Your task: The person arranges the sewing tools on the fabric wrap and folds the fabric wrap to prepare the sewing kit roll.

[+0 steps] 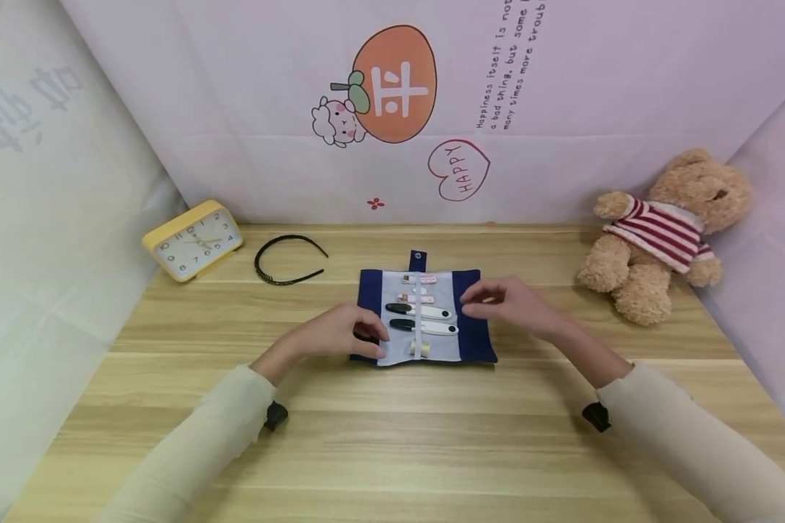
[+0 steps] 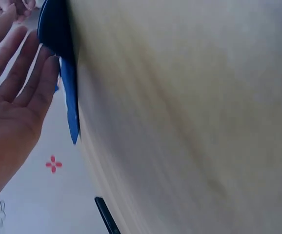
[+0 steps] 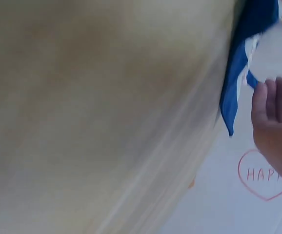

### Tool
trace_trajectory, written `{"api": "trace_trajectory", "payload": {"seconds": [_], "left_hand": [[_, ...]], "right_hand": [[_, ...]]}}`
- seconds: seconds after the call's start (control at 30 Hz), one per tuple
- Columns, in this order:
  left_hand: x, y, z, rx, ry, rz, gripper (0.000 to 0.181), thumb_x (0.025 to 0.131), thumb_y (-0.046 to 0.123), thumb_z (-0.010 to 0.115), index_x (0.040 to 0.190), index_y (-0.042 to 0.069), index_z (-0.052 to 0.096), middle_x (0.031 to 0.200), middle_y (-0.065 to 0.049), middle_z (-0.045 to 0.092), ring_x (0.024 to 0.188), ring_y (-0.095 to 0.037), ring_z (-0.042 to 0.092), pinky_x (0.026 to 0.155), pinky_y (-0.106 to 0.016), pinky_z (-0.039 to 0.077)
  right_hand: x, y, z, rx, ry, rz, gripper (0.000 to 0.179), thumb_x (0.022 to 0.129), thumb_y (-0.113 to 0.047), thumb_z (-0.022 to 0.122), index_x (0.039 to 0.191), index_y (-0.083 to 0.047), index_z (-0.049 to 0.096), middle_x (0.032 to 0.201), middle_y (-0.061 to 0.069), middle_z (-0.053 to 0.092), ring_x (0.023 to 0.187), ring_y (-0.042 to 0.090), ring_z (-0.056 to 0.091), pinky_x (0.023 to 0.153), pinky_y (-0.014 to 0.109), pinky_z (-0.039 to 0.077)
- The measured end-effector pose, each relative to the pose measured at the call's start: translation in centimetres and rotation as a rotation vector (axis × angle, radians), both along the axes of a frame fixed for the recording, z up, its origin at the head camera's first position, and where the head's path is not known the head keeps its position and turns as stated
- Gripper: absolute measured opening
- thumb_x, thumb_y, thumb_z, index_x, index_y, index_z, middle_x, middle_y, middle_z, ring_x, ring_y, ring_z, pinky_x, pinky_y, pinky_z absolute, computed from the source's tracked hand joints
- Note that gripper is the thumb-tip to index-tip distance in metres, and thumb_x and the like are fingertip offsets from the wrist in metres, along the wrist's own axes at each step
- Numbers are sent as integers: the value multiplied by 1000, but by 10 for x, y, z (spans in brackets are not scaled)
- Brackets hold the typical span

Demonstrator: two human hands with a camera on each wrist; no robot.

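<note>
A dark blue fabric case (image 1: 477, 347) lies unfolded on the table, its pale lining facing up. Across the lining runs a white strap (image 1: 418, 309) over two slim black-and-white tools (image 1: 437, 313), a pale spool-like piece (image 1: 421, 350) and small pink-and-white pieces (image 1: 427, 298). My left hand (image 1: 340, 333) is at the case's left edge with fingers loosely bent. Over the right flap hovers my right hand (image 1: 513, 305), fingers relaxed and holding nothing. Both wrist views show the blue cloth (image 2: 55, 29) beside extended fingers; whether they touch it I cannot tell.
A yellow alarm clock (image 1: 196, 243) stands at the back left, with a black headband (image 1: 266, 274) to its right. At the back right sits a teddy bear (image 1: 647, 247) in a striped sweater. A printed white cloth (image 1: 268, 73) hangs behind the wooden table (image 1: 392, 450).
</note>
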State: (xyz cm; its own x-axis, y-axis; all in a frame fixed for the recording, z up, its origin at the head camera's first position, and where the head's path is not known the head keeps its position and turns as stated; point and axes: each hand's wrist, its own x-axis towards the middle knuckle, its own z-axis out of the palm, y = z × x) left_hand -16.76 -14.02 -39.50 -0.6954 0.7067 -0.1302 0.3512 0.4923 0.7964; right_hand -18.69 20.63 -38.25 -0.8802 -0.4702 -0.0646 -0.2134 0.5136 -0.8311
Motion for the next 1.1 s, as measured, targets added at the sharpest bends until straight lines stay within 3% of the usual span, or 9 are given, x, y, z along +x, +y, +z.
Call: {"api": "trace_trajectory", "payload": {"seconds": [0.2,0.4,0.7,0.93,1.1], "left_hand": [[6,4,-4,-47,71,-49,23,88,26,82,108,15,76,109,9,69,105,-11,62,96,-34,50],[7,5,-4,-31,89,-68,19,89,21,81,105,12,76,105,7,70,101,-10,63,93,-31,51],[5,7,-4,-72,105,-76,20,87,18,83,105,14,76,105,9,69,101,-10,62,93,-32,50],[4,8,-6,-97,134,-114,24,84,17,86,105,14,76,108,8,68,105,-11,61,97,-33,48],[2,8,-6,-81,144,-125,10,91,14,77,102,12,77,104,8,69,100,-9,62,93,-31,50]], "right_hand": [[15,-8,-8,19,-8,199,23,92,-21,78,109,-6,75,107,5,72,97,21,66,84,32,55],[17,-11,-14,42,16,294,21,90,-19,80,106,-6,75,106,5,72,100,23,67,90,40,55],[17,-15,-15,107,62,366,18,90,-19,80,104,-9,75,104,2,71,97,22,66,88,42,55],[18,-15,-15,180,89,406,25,87,-30,83,105,-16,75,104,-5,70,99,20,63,91,44,53],[16,-16,-12,192,98,407,13,94,-22,75,104,-14,75,100,-6,69,93,15,63,85,38,54]]}}
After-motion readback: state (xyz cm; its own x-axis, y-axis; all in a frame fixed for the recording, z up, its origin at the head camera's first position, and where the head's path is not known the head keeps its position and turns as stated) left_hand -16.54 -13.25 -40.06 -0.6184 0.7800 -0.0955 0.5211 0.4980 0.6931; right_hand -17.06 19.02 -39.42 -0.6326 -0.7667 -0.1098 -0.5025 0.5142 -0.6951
